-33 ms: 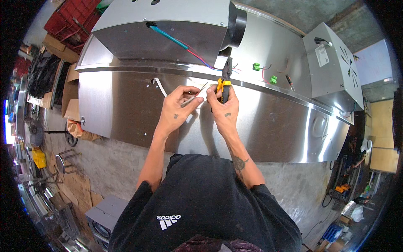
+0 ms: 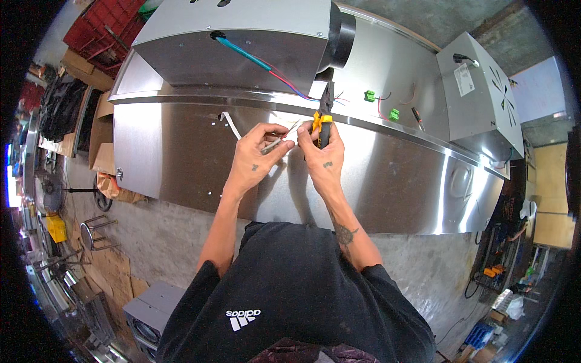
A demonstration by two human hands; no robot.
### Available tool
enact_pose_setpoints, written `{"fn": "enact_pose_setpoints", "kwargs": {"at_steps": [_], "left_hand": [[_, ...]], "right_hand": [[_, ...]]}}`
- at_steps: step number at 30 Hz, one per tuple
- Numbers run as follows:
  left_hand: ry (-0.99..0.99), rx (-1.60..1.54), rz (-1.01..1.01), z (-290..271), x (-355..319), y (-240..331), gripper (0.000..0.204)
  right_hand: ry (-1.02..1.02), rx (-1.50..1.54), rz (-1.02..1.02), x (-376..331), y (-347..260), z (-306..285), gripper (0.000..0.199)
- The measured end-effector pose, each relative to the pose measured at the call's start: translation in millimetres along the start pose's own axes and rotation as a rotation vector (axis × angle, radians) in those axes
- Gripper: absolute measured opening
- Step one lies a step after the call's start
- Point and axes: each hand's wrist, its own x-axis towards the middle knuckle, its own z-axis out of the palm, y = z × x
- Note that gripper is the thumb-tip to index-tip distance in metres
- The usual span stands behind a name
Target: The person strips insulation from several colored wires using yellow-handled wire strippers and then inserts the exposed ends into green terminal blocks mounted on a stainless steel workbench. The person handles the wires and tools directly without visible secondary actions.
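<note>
A pale sheathed cable (image 2: 272, 146) is pinched in my left hand (image 2: 256, 155), its thin inner wires fanning out past the fingertips toward my other hand. A touch of red shows among them. My right hand (image 2: 322, 156) is closed around pliers (image 2: 326, 111) with dark jaws and yellow-and-black handles, the jaws pointing away from me. Its thumb and forefinger come close to the wire tips; whether they touch is too small to tell. Beyond the fingers, a white cable length (image 2: 230, 124) rises from a hole in the steel panel and runs toward my left hand.
A grey metal box (image 2: 242, 57) with a black round outlet stands at the back, blue-green and red wires (image 2: 266, 68) leaving its front. Green terminal connectors (image 2: 370, 95) and a small screwdriver (image 2: 417, 118) lie to the right. Another grey box (image 2: 478, 100) stands at the far right.
</note>
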Motion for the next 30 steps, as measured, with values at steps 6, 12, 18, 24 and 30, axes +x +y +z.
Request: {"fn": "enact_pose_setpoints", "kwargs": {"at_steps": [6, 12, 18, 24, 30], "left_hand": [[0.061, -0.176, -0.173, -4.7, 9.4, 8.3, 0.025], [0.053, -0.230, -0.210, -10.6, 9.4, 3.4, 0.024], [0.044, -0.164, -0.127, -5.4, 11.3, 5.3, 0.024], [0.016, -0.006, -0.099, -3.6, 8.8, -3.3, 0.020], [0.063, 0.038, -0.126, 0.9, 4.9, 5.3, 0.019]], "right_hand": [[0.055, -0.010, -0.080, 11.8, 0.6, 6.9, 0.013], [-0.011, -0.064, -0.004, 18.6, -2.8, 5.5, 0.018], [-0.008, -0.025, 0.002, 14.1, 9.3, 9.0, 0.017], [0.011, -0.029, 0.000, 2.2, 10.9, 7.1, 0.017], [-0.144, -0.078, 0.232, -19.2, 12.9, -15.8, 0.039]]}}
